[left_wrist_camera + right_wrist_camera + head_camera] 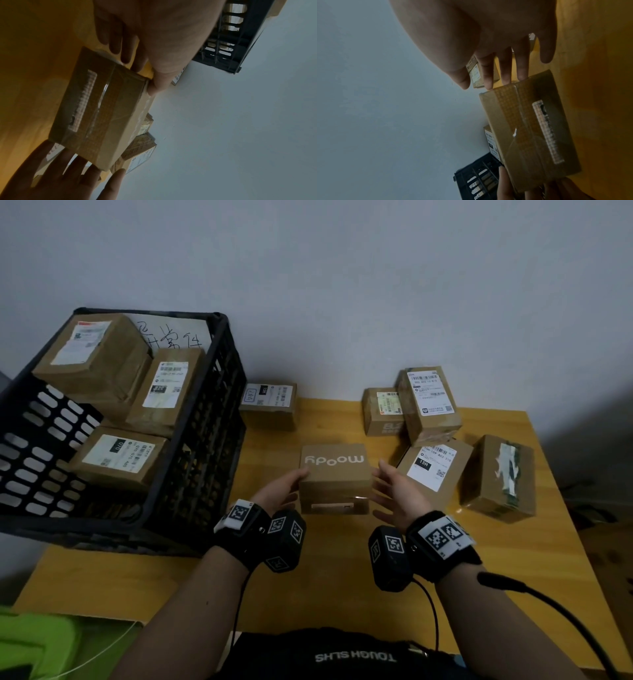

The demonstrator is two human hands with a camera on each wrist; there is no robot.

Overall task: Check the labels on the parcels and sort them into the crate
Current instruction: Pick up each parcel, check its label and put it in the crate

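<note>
Left hand (286, 491) grips one end of a brown "moody" box (335, 470), thumb on the top edge and fingers along the underside; right hand (397, 491) at the opposite end, fingers straight and spread, just beside the box, contact not certain. Box sits in the middle of the yellow wooden table (325, 594), whether lifted or resting cannot be told; its printed top faces up, and the taped near side carries a narrow pale strip label (84, 100). Black slatted plastic crate (191, 460) at the table's left: three labelled cardboard parcels inside, plus a white sheet with handwriting (171, 335) against the far wall. One labelled parcel (269, 404) just right of the crate by the wall. Group of four parcels at right: two at the back (411, 405), one flat with a "1SH" label (433, 467), one with torn tape (498, 477) at the far right.
</note>
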